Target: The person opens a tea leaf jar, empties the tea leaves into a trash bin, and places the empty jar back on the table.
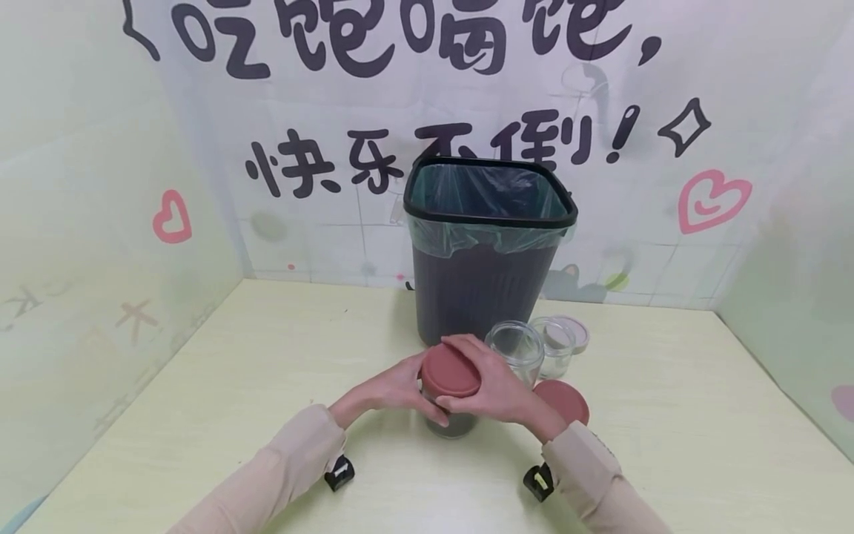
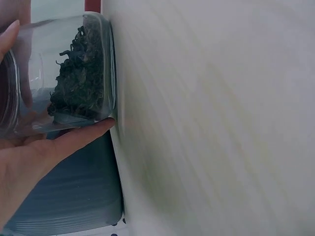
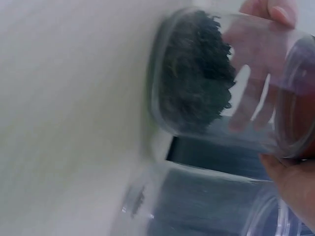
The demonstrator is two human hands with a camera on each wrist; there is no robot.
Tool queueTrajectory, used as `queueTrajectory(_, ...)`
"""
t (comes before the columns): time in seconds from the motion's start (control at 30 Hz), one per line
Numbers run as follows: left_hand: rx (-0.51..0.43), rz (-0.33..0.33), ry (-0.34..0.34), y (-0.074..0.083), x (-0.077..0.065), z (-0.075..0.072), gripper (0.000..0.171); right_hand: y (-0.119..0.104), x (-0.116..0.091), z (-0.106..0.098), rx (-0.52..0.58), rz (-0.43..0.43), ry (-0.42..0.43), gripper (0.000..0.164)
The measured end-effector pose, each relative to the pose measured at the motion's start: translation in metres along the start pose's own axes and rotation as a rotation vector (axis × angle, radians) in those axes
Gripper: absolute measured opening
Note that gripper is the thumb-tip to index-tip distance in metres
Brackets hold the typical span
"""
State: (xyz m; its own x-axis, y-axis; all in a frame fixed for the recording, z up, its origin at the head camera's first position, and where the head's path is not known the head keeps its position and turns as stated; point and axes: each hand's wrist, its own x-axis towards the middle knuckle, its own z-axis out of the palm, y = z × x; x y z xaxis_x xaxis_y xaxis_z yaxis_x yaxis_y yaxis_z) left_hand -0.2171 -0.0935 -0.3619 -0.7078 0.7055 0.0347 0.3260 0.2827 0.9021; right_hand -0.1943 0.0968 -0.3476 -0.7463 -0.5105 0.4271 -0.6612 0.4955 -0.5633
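Observation:
A clear glass jar (image 1: pixel 455 428) stands on the table, topped by a reddish-brown lid (image 1: pixel 451 369). Dark, curly dried leaves (image 2: pixel 81 81) fill its lower part. My left hand (image 1: pixel 399 387) holds the jar from the left, with fingers along the glass in the left wrist view. From the right, my right hand (image 1: pixel 492 382) grips the lid, its fingers over the far edge and the thumb at the near side. Just right of that hand are a larger open glass jar (image 1: pixel 517 344) and another reddish-brown lid (image 1: pixel 564 402), partly hidden by the right forearm.
Behind the hands stands a dark waste bin (image 1: pixel 477 289) lined with a green bag. A smaller glass jar (image 1: pixel 555 357) and a pale pink lid (image 1: pixel 579 335) are to the right of the larger jar. Printed cloth walls (image 1: pixel 320 245) enclose the pale table (image 1: pixel 674 415).

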Motion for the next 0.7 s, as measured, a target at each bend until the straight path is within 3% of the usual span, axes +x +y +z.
queueTrajectory(0.1, -0.007, -0.013, -0.006, 0.0, -0.001, 0.0, 0.089, -0.003, -0.002, 0.001, -0.054, 0.048, 0.002, 0.083)
queueTrajectory(0.23, 0.002, -0.016, -0.01, 0.0, -0.002, 0.0, 0.092, -0.009, -0.005, 0.007, -0.17, 0.069, 0.089, 0.095)
queueTrajectory(0.43, -0.007, -0.009, -0.022, 0.002, -0.001, 0.0, 0.09, -0.016, -0.007, 0.012, -0.328, 0.023, 0.186, 0.087)
queueTrajectory(0.7, -0.028, -0.015, -0.04, 0.002, -0.001, -0.001, 0.09, -0.013, -0.005, 0.004, -0.194, 0.027, 0.081, 0.078)
